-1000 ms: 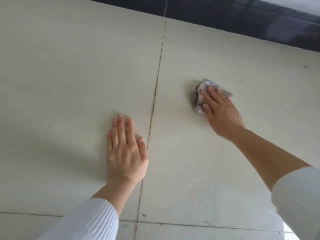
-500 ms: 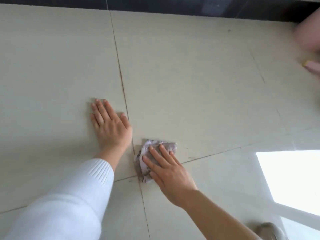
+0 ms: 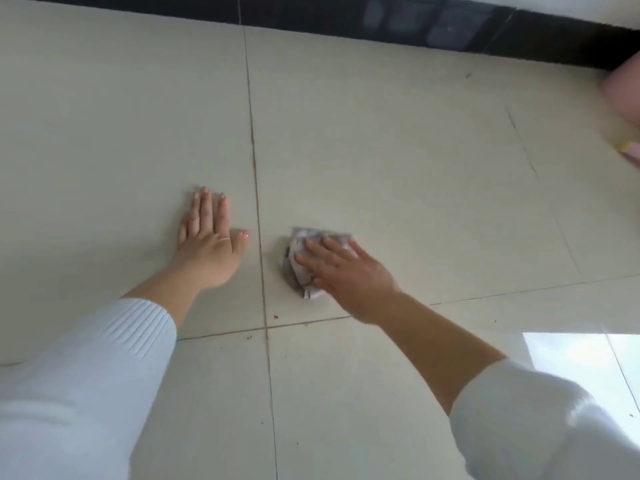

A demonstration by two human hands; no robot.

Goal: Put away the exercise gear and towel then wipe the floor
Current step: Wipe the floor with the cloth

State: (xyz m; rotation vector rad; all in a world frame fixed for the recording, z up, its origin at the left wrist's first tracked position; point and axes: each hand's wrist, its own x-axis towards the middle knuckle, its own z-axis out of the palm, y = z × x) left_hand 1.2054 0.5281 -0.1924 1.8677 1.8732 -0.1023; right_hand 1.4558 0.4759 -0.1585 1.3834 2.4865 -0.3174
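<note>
I am on the last part of the job, wiping the pale beige tiled floor [image 3: 398, 161]. My right hand [image 3: 341, 271] lies flat with its fingers spread, pressing down on the crumpled grey-white cloth rag [image 3: 304, 258], which sits just right of the dark grout line [image 3: 258, 216] running away from me. A second ago the rag was far out to the right on the tile; half a second ago it was drawn back in, sitting almost on the grout crossing close to my left hand. Now it rests a little further up and to the right of that crossing, so the stroke has swept inward and is turning back out. My left hand [image 3: 207, 247] is flat on the floor, fingers extended and close together, thumb out to the side, empty and bracing my weight just left of the grout line; it has hardly shifted.

No exercise gear or towel lies in this patch, only a blurred pink shape [image 3: 623, 88] at the right edge that I cannot identify. A few dark specks [image 3: 276, 317] sit by the grout crossing, below the rag. I judge they need another pass, with firm pressure along the joints.
</note>
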